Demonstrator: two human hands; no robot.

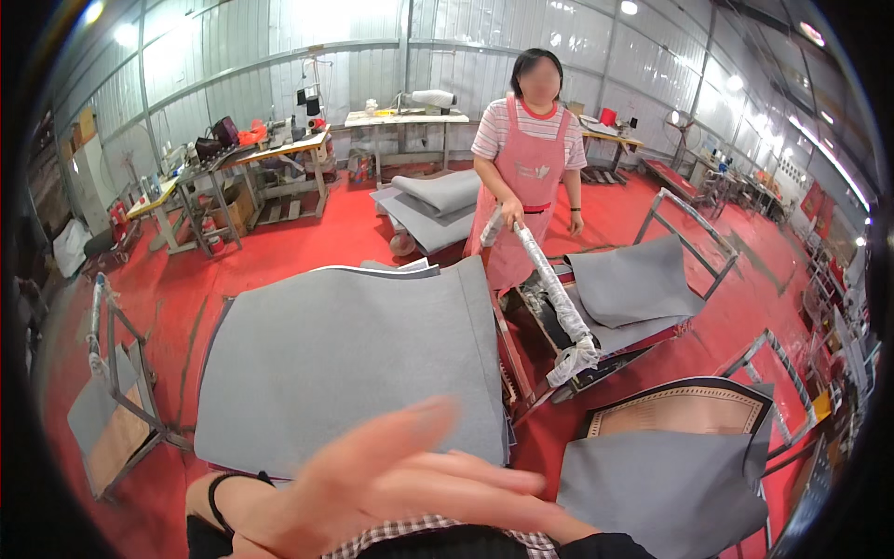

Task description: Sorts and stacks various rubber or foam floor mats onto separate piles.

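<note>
My left hand (372, 480) crosses the bottom of the head view, smeared by motion, with its thumb and fingers stretched out and nothing in them. A dark band circles that wrist. My right hand (557, 523) shows only as a strip of skin by a black sleeve; its fingers are hidden or blurred against the left hand. Just beyond both hands lies a broad stack of grey sheets (349, 359), felt-like on top. To the right, another grey sheet (652, 484) partly covers a tan, dark-bordered mat (684, 410).
A person in a pink apron (531, 168) grips the plastic-wrapped handle (549, 279) of a cart bearing grey sheets (633, 279). Metal-framed carts stand left (121, 391) and right (778, 401). Folded grey sheets (433, 200) lie behind. Sewing tables (407, 118) line the wall. The floor (270, 252) is red.
</note>
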